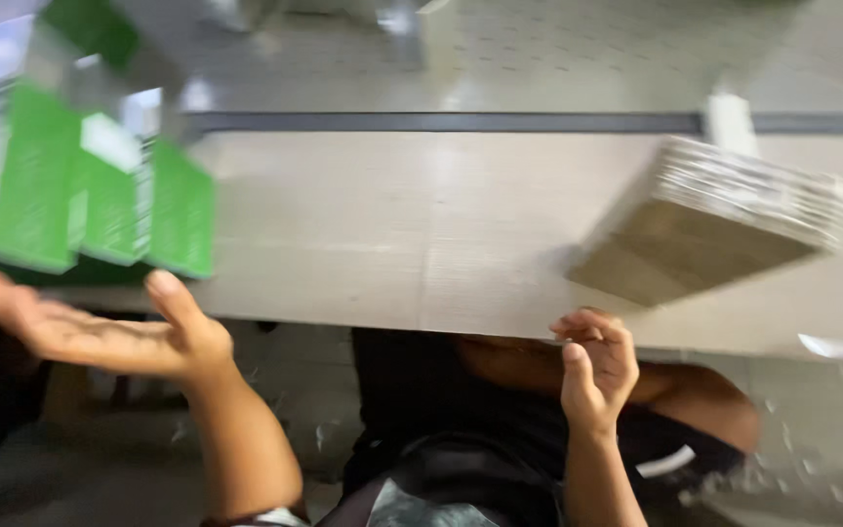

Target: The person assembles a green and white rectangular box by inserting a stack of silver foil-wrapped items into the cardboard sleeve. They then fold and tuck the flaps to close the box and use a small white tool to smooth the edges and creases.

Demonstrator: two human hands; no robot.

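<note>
- Head view, blurred. Left hand [100,332] open, palm up, empty, just below the green boxes [90,195] at the surface's [392,244] left edge; not touching them.
- Right hand [597,366] loosely curled, gripping nothing, at the near edge, just below the card stack [724,224].
- Stack lies tilted on the right of the surface, 1 corner near the edge.
- Risk: the boxes look tipped over the edge; with the palm flat and not closed, they could slide past it to the floor [812,429].
- Risk: a knock from the right hand could fan or drop the stack.
- Around: white scrap [841,348] on the edge at right; grey rail [441,122] behind. Legs under the surface crowd the space below.
</note>
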